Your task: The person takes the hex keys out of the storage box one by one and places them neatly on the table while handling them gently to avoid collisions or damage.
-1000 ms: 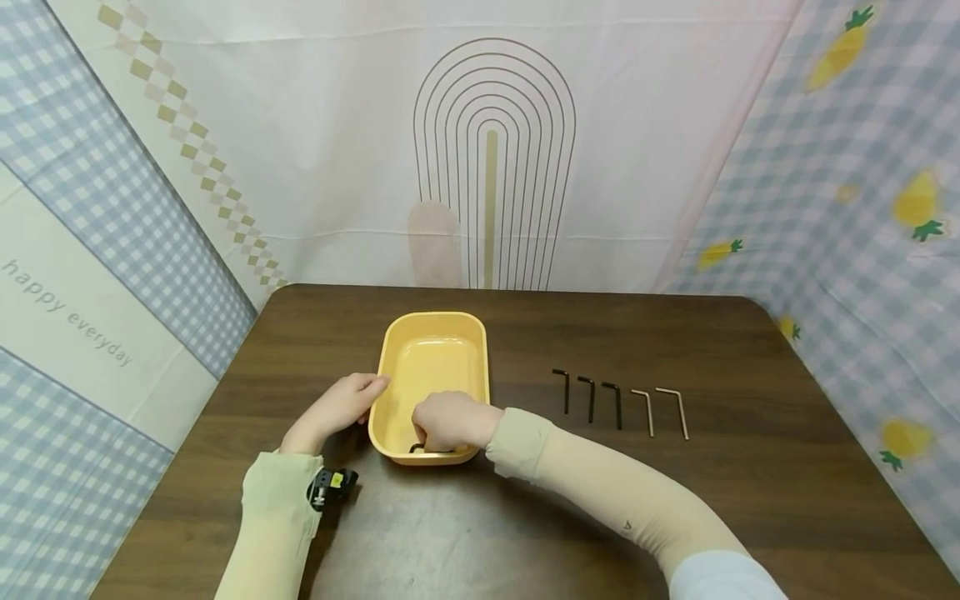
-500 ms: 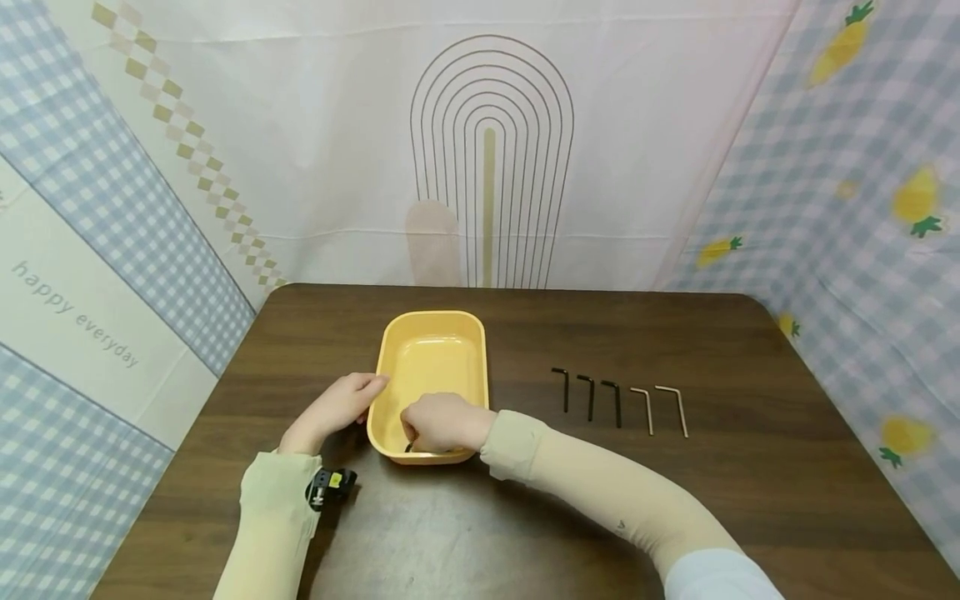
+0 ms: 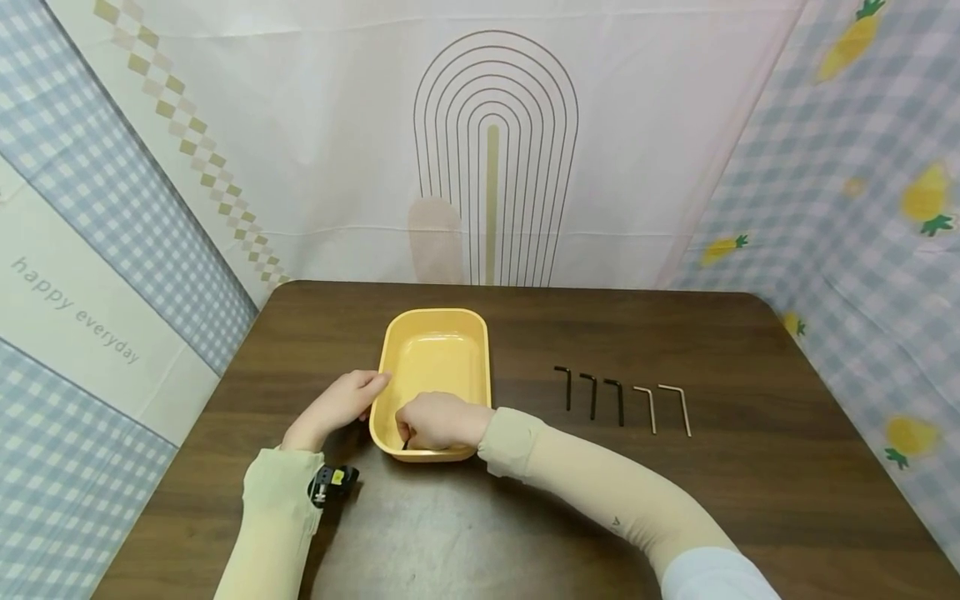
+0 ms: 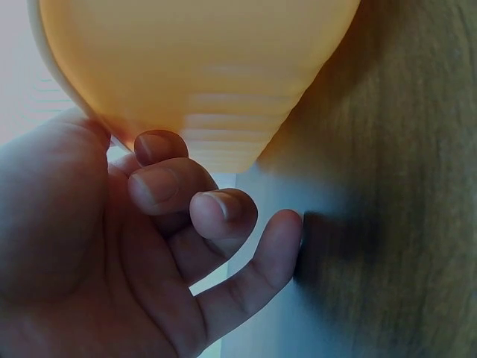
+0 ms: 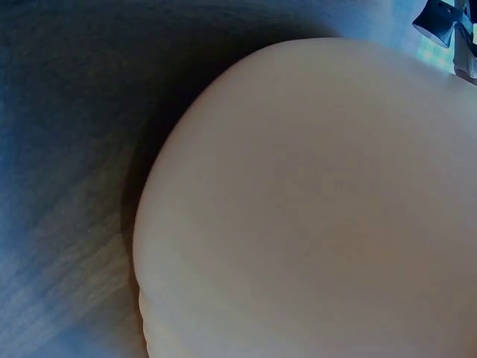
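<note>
A yellow plastic tray [image 3: 438, 367] stands on the table in the head view. My left hand [image 3: 341, 410] grips its left side, thumb at the rim and fingers curled beneath against the outer wall, as the left wrist view shows. Down inside the near end of the tray is my right hand [image 3: 441, 421], its fingers curled on a black hex key. Only a short dark end of that hex key [image 3: 406, 445] peeks out by the fingertips; the hand hides the rest. The right wrist view is filled mostly by the tray's outer wall [image 5: 313, 209].
Right of the tray, several hex keys lie in a row: three black ones, among them the middle one [image 3: 592, 396], then two metallic ones, the outer one [image 3: 678, 410] farthest right. The brown table [image 3: 562, 517] meets patterned cloth [image 3: 330, 167] behind.
My right hand has slid left along the tray's near end, and less of the black hex key shows now. The left hand keeps its place on the tray.
</note>
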Demonstrator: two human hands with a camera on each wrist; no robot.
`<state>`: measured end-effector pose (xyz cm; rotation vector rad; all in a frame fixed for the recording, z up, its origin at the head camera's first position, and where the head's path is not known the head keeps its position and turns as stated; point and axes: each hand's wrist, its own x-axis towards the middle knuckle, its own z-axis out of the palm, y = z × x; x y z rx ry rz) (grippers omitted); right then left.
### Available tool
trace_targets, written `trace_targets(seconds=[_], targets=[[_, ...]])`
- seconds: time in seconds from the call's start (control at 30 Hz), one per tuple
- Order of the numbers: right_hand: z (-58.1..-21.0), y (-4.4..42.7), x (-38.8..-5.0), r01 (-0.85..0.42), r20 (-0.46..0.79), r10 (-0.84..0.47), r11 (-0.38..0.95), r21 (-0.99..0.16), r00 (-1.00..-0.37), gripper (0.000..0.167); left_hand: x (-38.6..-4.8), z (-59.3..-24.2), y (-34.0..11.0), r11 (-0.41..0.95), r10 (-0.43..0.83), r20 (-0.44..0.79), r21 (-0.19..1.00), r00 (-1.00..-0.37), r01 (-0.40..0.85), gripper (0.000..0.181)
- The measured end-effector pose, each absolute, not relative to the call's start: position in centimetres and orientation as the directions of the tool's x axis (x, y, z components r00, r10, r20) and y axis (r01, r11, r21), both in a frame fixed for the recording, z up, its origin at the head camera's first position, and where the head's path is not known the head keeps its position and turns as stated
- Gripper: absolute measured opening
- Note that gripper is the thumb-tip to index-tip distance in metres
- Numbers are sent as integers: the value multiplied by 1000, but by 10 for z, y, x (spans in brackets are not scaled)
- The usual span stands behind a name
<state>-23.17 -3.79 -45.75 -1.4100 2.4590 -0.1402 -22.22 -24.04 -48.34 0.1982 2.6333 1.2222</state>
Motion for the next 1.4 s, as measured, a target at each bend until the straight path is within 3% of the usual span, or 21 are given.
trace_targets(seconds=[0.43, 0.67, 0.9, 1.4], targets=[[-457, -34, -237, -795, -193, -840, 543, -269, -508, 13, -226, -484, -239, 647, 238, -138, 761, -961, 51, 48], [-452, -33, -238, -803, -150, -857, 515, -299, -493, 9, -226, -484, -239, 658, 224, -151, 752, -963, 36, 46], [-446, -30, -245, -815, -91, -873, 480, -324, -479, 7, -225, -484, -239, 665, 215, -149, 746, -965, 33, 45], [-415, -5, -262, -787, 131, -832, 443, -430, -539, 8, -224, -484, -240, 655, 220, -153, 755, -963, 29, 46]])
